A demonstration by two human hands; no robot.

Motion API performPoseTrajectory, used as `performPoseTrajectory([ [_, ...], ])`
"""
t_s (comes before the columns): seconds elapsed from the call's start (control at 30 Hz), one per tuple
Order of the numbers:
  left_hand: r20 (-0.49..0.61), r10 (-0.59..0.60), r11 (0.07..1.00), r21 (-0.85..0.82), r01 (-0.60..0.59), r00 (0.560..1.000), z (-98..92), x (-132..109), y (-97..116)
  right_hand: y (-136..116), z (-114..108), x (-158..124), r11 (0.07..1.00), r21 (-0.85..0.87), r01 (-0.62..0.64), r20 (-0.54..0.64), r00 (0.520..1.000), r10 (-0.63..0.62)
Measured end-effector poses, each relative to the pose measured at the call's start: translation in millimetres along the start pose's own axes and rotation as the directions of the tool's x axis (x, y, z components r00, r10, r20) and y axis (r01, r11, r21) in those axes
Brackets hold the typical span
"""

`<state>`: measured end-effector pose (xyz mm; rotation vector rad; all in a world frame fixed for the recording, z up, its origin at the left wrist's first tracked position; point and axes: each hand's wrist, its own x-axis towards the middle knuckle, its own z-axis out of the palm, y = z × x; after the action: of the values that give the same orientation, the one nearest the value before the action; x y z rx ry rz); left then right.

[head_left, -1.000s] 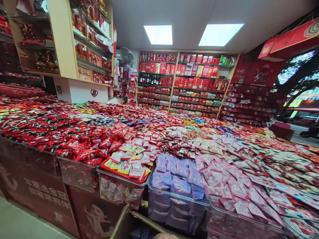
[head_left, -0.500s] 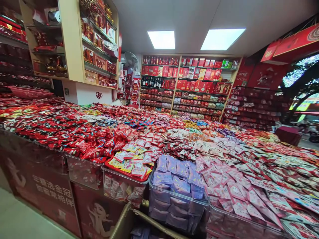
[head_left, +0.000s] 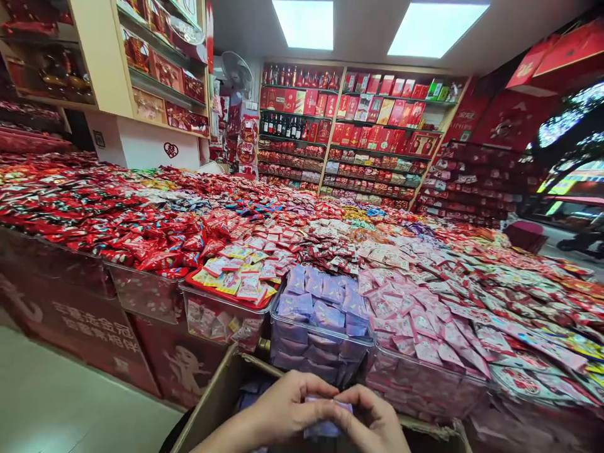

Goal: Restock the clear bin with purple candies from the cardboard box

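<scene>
Both hands are together over an open cardboard box (head_left: 207, 395) at the bottom centre. My left hand (head_left: 287, 409) pinches a purple packet (head_left: 323, 429) from the left, fingers curved over its top. On the packet's right side, my right hand (head_left: 372, 418) grips it too, its fingertips nearly meeting the left ones. More purple packets (head_left: 252, 395) lie inside the box, partly hidden by the left forearm. Just beyond the hands stands a clear bin (head_left: 316, 343) heaped with purple packets (head_left: 325, 313) in rows.
Left of the purple bin is a red-rimmed bin (head_left: 224, 318) of yellow and pink packets. Pink packets (head_left: 425, 314) fill the bin to the right. Shelves (head_left: 335, 138) with red boxes and bottles line the back wall, and a fan (head_left: 236, 72) stands beside them.
Both hands have come into view at the bottom, holding a purple packet. The camera has tilted down, so the display sits higher in the picture and more of the box shows.
</scene>
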<state>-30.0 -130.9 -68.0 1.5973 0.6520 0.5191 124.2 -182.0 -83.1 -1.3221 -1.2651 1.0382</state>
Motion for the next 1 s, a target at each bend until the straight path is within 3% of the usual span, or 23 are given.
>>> performPoseTrajectory([
  [0.07,-0.09,-0.031,0.996,-0.085,0.023,0.995,0.7,1,2,-5,4,0,0.99,0.137,-0.019,-0.078,0.997,0.029],
  [0.13,-0.113,-0.079,0.985,-0.161,0.06,0.99,1.0,3,1,-10,6,1,0.978,0.205,-0.042,-0.105,0.992,0.065],
  [0.33,-0.07,-0.062,0.953,-0.301,0.038,0.996,3.8,7,-5,-12,5,1,0.955,0.291,-0.064,-0.154,0.982,0.113],
  [0.47,-0.051,-0.106,0.941,-0.327,0.083,0.993,2.9,6,-3,-5,4,0,0.956,0.288,-0.057,-0.182,0.977,0.113],
  [0.6,-0.126,-0.138,0.949,-0.3,0.095,0.982,2.1,5,-1,0,3,-2,0.944,0.322,-0.077,-0.172,0.975,0.138],
  [0.67,-0.152,-0.118,0.951,-0.301,0.068,0.981,3.7,5,-1,1,0,-4,0.954,0.295,-0.051,-0.16,0.982,0.102],
  [0.73,-0.179,-0.096,0.955,-0.295,0.04,0.979,6.1,5,-1,1,-4,-7,0.985,0.165,0.058,-0.165,0.986,-0.031],
  [0.8,-0.206,-0.094,0.957,-0.288,0.032,0.974,8.1,4,-2,1,-7,-9,0.956,-0.046,0.29,-0.175,0.94,-0.294],
  [0.9,-0.14,-0.133,0.931,-0.358,0.075,0.981,9.2,3,-2,4,-6,-11,0.713,-0.336,0.615,-0.087,0.734,-0.674],
  [0.93,-0.102,-0.129,0.917,-0.392,0.08,0.986,9.1,2,-2,6,-3,-11,0.635,-0.399,0.662,-0.053,0.674,-0.736],
  [1.0,-0.068,-0.075,0.897,-0.439,0.037,0.995,8.3,1,-1,9,3,-11,0.549,-0.462,0.696,0.004,0.621,-0.784],
])
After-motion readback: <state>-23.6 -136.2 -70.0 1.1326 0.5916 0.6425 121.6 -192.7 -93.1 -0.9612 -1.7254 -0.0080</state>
